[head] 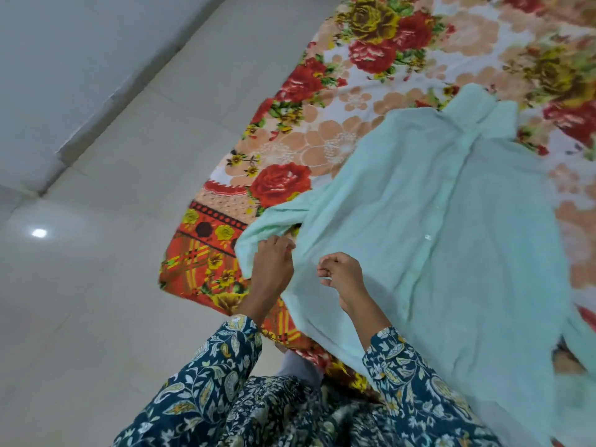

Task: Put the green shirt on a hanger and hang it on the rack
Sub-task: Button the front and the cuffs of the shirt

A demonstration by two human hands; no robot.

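The green shirt (435,227) lay spread front-up on the flowered blanket (322,91). The left hand (272,266) gripped its near edge with curled fingers, and the right hand (342,275) pinched the cloth. Light and limp, it would probably sag, so it was likely best lifted at the collar (467,108).

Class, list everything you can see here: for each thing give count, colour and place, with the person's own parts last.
green shirt: one, pale mint, spread on the blanket, centre right.
blanket: one, red, orange and yellow flowers, under the shirt.
floor: one, white glossy tiles, left.
wall: one, pale grey, top left.
sleeves: two, dark blue floral, bottom.
left hand: one, grips the shirt's near-left edge.
right hand: one, pinches shirt fabric beside it.
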